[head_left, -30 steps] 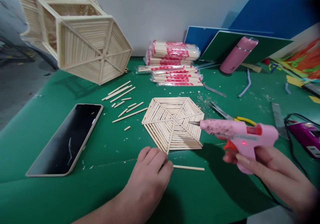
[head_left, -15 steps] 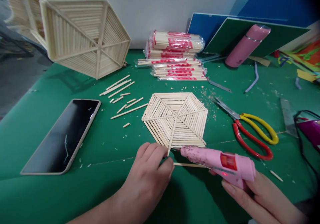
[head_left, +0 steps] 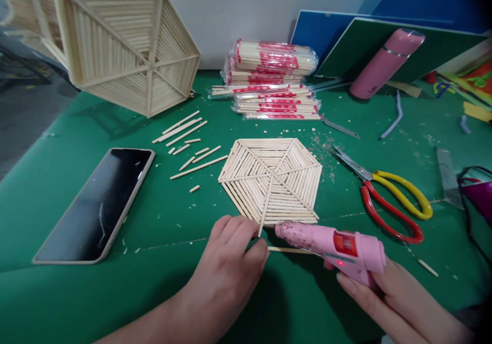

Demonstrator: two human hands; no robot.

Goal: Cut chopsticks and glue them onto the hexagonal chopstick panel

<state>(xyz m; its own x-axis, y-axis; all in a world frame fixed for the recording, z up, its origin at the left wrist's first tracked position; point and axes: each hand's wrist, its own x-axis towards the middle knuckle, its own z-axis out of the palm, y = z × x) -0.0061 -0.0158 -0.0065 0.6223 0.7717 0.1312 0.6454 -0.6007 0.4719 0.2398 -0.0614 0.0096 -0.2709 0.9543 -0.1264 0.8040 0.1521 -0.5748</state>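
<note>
A flat hexagon of glued wooden sticks lies on the green mat. My left hand rests just below its near corner, fingers curled and pinching the end of a thin wooden stick that lies on the mat. My right hand grips a pink glue gun, whose nozzle points left and sits over that stick, close to the hexagon's bottom edge.
A phone lies at the left. Loose cut sticks lie beside the hexagon. A large stick structure stands at the back left, wrapped stick bundles at the back, red-and-yellow scissors to the right, and a pink bottle beyond.
The glue gun came down and to the left, from above the hexagon's right side to the stick near my left hand, uncovering the scissors. My left hand has stayed put.
</note>
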